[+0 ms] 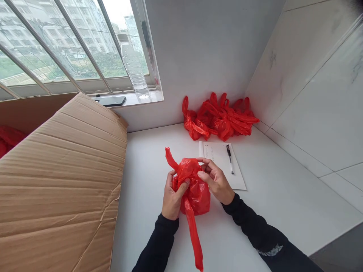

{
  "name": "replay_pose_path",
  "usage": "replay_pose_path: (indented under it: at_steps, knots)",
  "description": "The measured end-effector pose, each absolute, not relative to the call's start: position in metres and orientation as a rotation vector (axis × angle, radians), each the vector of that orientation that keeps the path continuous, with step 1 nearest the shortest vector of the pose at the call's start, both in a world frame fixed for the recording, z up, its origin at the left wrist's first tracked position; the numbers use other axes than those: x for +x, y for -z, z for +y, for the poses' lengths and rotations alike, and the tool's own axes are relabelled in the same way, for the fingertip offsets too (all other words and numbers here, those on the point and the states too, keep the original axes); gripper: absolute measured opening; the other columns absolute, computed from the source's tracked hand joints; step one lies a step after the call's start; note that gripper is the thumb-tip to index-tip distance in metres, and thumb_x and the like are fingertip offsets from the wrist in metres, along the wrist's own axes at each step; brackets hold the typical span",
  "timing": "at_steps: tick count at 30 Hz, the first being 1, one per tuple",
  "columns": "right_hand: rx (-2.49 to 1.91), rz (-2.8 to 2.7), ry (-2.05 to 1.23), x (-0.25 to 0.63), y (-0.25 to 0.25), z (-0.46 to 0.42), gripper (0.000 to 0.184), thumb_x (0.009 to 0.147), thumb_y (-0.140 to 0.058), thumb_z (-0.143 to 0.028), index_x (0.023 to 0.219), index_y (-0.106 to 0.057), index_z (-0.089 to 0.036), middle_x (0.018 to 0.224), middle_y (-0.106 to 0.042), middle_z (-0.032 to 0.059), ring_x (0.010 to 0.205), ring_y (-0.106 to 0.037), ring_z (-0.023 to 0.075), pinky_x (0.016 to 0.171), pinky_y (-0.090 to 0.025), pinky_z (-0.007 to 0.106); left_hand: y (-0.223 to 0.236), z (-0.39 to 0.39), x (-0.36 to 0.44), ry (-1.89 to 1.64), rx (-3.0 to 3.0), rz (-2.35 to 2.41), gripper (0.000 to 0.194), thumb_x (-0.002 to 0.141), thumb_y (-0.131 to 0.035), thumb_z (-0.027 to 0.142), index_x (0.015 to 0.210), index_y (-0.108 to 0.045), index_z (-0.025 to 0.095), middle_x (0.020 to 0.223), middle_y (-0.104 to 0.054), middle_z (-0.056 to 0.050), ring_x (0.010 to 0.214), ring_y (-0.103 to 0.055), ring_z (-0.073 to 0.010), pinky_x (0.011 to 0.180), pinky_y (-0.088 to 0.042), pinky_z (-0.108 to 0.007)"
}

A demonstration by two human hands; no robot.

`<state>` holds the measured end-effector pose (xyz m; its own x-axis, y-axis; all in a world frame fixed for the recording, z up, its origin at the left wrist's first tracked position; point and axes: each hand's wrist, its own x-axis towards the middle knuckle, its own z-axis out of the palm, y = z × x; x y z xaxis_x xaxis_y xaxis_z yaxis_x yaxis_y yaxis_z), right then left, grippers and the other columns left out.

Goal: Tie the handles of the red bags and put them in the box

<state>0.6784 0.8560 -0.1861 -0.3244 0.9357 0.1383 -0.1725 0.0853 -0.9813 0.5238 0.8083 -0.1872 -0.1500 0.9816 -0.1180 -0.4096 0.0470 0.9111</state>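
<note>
Between left hand (171,198), pinching its folds, and right hand (221,184), pinching its edge, the red bag (200,198) seems being adjusted (next move, I think, needs steady grip).

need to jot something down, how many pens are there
1: a pen lies on the notepad, beyond the right hand. More may be hidden behind the held red bag or in the cardboard box.
</note>
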Motion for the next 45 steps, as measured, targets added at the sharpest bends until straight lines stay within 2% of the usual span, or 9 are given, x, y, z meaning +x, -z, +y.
replay_pose_path:
  at_steps: [6,15,22,26,29,32,36,42,45]
  knots:
    - [-0.840,-1.516,-1.551,0.678,0.186,0.854,0.070,0.085,-0.073,-0.028,0.146,-0.039,-0.029,0.100,-0.069,0.0019,0.088,-0.065,0.0191,0.088,-0.053,0.040,0.194,0.813,0.519,-1.483,0.705,0.992,0.044,0.080,-0.080,0.036,0.112,-0.052,0.024,0.090,-0.072,0.000,0.075,-0.071,-0.0180,0.071,-0.056,-0.030]
    - [-0.647,-1.391,-1.673,0.677,0.190,0.856,0.058,0.090,-0.070,-0.030,0.142,-0.045,-0.027,0.105,-0.070,0.0046,0.093,-0.068,0.0193,0.089,-0.054,0.039,0.200,0.815,0.515,-1.490,0.682,0.942,0.035,0.085,-0.076,0.037,0.108,-0.053,0.023,0.089,-0.071,0.000,0.073,-0.069,-0.0151,0.069,-0.055,-0.027]
    - [-0.628,-1.373,-1.680,0.677,0.192,0.857,0.052,0.091,-0.069,-0.030,0.139,-0.050,-0.027,0.105,-0.069,0.0041,0.095,-0.066,0.0197,0.091,-0.052,0.038,0.196,0.814,0.519,-1.502,0.629,0.893,0.034,0.085,-0.076,0.035,0.112,-0.055,0.026,0.095,-0.072,-0.001,0.081,-0.072,-0.0175,0.074,-0.056,-0.029]
    - [-0.690,-1.356,-1.709,0.679,0.189,0.856,0.051,0.093,-0.065,-0.039,0.141,-0.050,-0.027,0.095,-0.069,0.0018,0.086,-0.066,0.0201,0.087,-0.053,0.038,0.200,0.813,0.519,-1.527,0.624,0.893,0.037,0.083,-0.078,0.035,0.115,-0.060,0.027,0.095,-0.073,0.000,0.081,-0.071,-0.0177,0.075,-0.056,-0.029]
    - [-0.699,-1.303,-1.752,0.678,0.186,0.856,0.046,0.097,-0.058,-0.047,0.138,-0.054,-0.027,0.099,-0.071,0.0032,0.089,-0.068,0.0217,0.086,-0.052,0.037,0.205,0.811,0.517,-1.506,0.726,0.933,0.035,0.084,-0.077,0.036,0.115,-0.066,0.026,0.096,-0.073,0.000,0.081,-0.070,-0.0156,0.076,-0.054,-0.026]
    - [-0.634,-1.278,-1.733,0.677,0.186,0.858,0.038,0.092,-0.067,-0.044,0.123,-0.065,-0.023,0.108,-0.072,0.0056,0.099,-0.068,0.0232,0.090,-0.052,0.037,0.204,0.807,0.516,-1.450,0.888,1.002,0.034,0.086,-0.074,0.037,0.117,-0.068,0.025,0.108,-0.074,-0.003,0.095,-0.069,-0.0191,0.084,-0.053,-0.027]
    - [-0.652,-1.164,-1.705,0.676,0.190,0.860,0.033,0.087,-0.075,-0.043,0.111,-0.068,-0.022,0.103,-0.074,0.0050,0.097,-0.069,0.0226,0.089,-0.054,0.035,0.190,0.797,0.516,-1.421,0.959,1.079,0.054,0.086,-0.073,0.039,0.135,-0.053,0.027,0.125,-0.070,-0.008,0.111,-0.068,-0.0263,0.094,-0.052,-0.036]
    - [-0.670,-1.099,-1.735,0.672,0.191,0.857,0.037,0.082,-0.079,-0.045,0.107,-0.067,-0.020,0.097,-0.075,0.0050,0.090,-0.070,0.0214,0.082,-0.055,0.032,0.177,0.787,0.512,-1.345,0.952,1.220,0.045,0.081,-0.076,0.042,0.118,-0.063,0.019,0.119,-0.072,-0.011,0.106,-0.068,-0.0276,0.093,-0.052,-0.037]
    - [-0.697,-1.106,-1.757,0.671,0.191,0.853,0.040,0.081,-0.079,-0.046,0.107,-0.066,-0.019,0.097,-0.075,0.0055,0.085,-0.070,0.0208,0.075,-0.056,0.031,0.175,0.779,0.515,-1.392,0.962,1.370,0.049,0.081,-0.075,0.043,0.121,-0.061,0.021,0.121,-0.070,-0.012,0.107,-0.066,-0.0295,0.093,-0.051,-0.042]
